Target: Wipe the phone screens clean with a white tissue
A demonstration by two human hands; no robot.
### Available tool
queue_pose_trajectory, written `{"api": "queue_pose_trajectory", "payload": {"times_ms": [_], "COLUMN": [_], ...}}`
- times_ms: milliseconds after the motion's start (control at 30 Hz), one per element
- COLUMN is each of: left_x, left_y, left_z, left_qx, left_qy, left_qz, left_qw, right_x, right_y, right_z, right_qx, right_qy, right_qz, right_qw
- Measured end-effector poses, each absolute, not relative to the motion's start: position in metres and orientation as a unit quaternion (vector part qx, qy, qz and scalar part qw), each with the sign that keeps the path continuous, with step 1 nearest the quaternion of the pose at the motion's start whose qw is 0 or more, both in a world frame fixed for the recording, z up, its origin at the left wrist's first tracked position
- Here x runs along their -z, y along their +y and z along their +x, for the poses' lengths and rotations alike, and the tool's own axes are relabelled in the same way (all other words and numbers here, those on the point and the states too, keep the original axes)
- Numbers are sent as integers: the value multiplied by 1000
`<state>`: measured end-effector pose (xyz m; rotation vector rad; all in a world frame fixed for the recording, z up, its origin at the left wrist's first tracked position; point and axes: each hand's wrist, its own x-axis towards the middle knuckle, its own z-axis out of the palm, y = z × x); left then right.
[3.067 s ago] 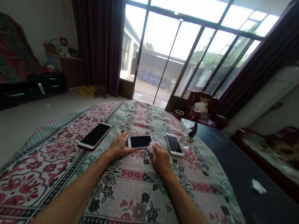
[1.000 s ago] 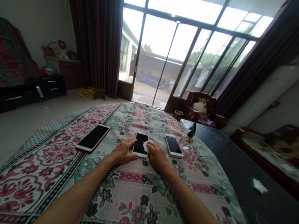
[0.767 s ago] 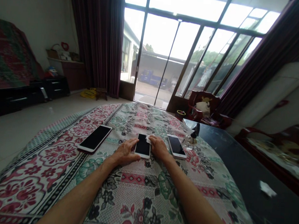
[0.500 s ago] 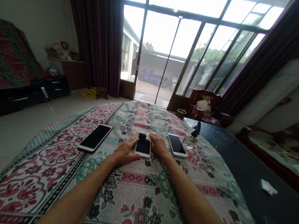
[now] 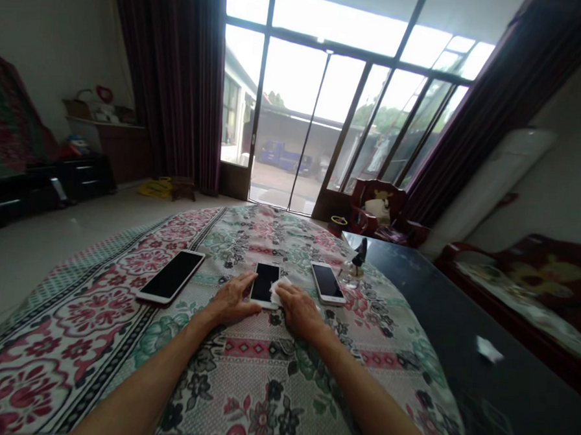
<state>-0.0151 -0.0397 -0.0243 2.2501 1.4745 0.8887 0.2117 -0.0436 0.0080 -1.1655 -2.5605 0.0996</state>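
A left hand (image 5: pixel 232 300), open and flat, and a right hand (image 5: pixel 301 311) flank a smartphone (image 5: pixel 265 284) on a floral spread (image 5: pixel 92 369). The right fingers cover a white tissue (image 5: pixel 279 292), their grip hard to make out. A second phone (image 5: pixel 170 276) and third phone (image 5: pixel 327 284) lie either side, beside a black tabletop (image 5: pixel 439 355).

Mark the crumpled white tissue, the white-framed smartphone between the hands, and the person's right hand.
Crumpled white tissue (image 5: pixel 280 292): head view, on its exposed folds.
White-framed smartphone (image 5: pixel 264 282): head view, on its black screen.
Right hand (image 5: pixel 302 311): head view, on the back of the hand.
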Motion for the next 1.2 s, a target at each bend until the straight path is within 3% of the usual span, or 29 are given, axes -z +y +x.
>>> {"api": "queue_pose_trajectory", "payload": {"times_ms": [300,900,1200], "left_x": [25,21,21], "left_y": [-40,-41,-41], "left_z": [-14,-15,-15], "left_qx": [-310,-324,-329], "left_qy": [523,509,506], "left_qz": [779,781,782], "left_qw": [156,159,156], "right_x": [-9,-14,-9], "right_y": [-70,27,11], "right_z": [213,186,191], "right_qx": [-49,-30,-24], "right_qy": [-899,-859,-867], "right_qz": [-401,-493,-476], "right_qw": [170,135,147]}}
